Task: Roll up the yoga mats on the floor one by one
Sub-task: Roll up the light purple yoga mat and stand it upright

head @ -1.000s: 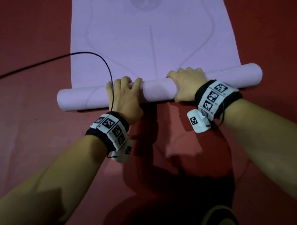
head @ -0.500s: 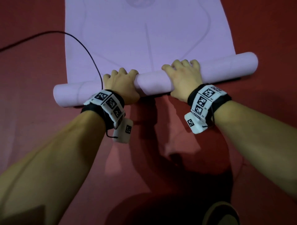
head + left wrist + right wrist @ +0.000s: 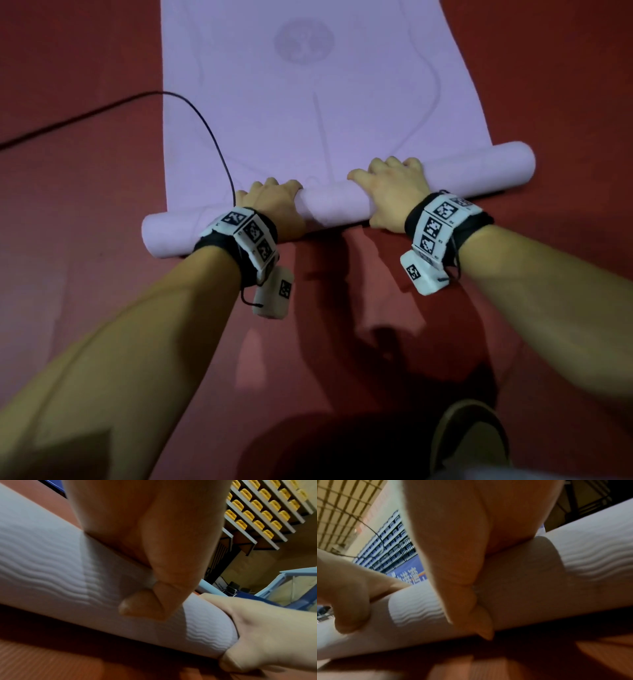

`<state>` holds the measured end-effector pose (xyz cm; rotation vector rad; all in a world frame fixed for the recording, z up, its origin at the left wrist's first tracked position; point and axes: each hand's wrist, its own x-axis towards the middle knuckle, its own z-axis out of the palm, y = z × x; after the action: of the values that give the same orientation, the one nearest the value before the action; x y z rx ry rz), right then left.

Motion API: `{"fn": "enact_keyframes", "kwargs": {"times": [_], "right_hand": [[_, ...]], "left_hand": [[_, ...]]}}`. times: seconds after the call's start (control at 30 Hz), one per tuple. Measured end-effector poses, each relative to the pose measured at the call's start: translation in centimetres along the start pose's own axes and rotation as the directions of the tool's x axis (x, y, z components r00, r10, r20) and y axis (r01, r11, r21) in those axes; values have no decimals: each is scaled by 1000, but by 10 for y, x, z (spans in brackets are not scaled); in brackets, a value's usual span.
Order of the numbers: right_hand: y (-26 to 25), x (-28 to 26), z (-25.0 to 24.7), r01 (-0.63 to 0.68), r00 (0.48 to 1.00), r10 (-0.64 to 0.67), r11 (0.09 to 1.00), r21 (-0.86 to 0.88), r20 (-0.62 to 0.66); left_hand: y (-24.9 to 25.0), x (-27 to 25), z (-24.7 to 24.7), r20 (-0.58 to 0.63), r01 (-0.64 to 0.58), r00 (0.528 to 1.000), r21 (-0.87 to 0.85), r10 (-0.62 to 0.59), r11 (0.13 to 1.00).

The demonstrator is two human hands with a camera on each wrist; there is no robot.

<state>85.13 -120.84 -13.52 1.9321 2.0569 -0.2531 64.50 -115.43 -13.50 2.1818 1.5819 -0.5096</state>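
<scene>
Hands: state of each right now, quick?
Left hand: fingers curled over the rolled mat, gripping it.
Right hand: fingers curled over the same roll, gripping it.

The mat (image 3: 308,102) runs off the head view's top edge; both hands' fingertips curl out of sight behind its roll (image 3: 335,205).

Dim, warm light; soft blur; dark shadow below the arms.

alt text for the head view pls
Both hands, left hand and right hand, grip a half-rolled lilac mat on a red floor, fingers over the roll. A black cable crosses the mat's left edge.
</scene>
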Motion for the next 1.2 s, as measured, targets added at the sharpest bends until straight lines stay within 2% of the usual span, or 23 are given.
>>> {"fn": "enact_keyframes", "kwargs": {"times": [0.13,0.3,0.37,0.53,0.67,0.73,0.83,0.93,1.0,1.07,1.1,1.2], "right_hand": [[-9,-39,9,24,997,-25,1000,13,76],[-13,-60,12,45,967,-58,997,59,246],[-13,-56,8,48,956,-68,996,80,284],[-9,-35,-2,29,902,-89,989,146,423],[-7,-23,-4,3,859,-107,979,204,500],[-5,-25,-6,-17,869,-104,971,238,484],[-4,-35,-3,26,946,-102,970,240,309],[-11,-52,12,73,988,-87,992,106,127],[-17,-55,23,49,998,-51,998,43,41],[-19,-49,24,25,999,-26,999,47,19],[-18,-45,20,20,999,-22,998,53,37],[-13,-28,8,10,989,-22,996,90,143]], "left_hand": [[1,-36,16,98,-39,994,-13,40,999],[6,-61,27,263,-10,964,-84,32,996],[6,-63,28,226,-10,974,-103,33,995],[8,-72,35,32,-17,999,-45,18,999],[14,-74,41,-16,-49,999,29,49,998],[11,-66,39,10,-57,998,-3,57,998],[7,-53,35,37,-51,998,-45,52,998],[7,-45,26,83,-42,995,-81,48,996],[6,-40,17,171,-24,984,-110,43,994],[5,-38,9,224,-15,974,-115,40,993],[5,-37,7,208,-22,977,-113,46,993],[8,-44,12,38,-40,998,-111,45,993]]}}
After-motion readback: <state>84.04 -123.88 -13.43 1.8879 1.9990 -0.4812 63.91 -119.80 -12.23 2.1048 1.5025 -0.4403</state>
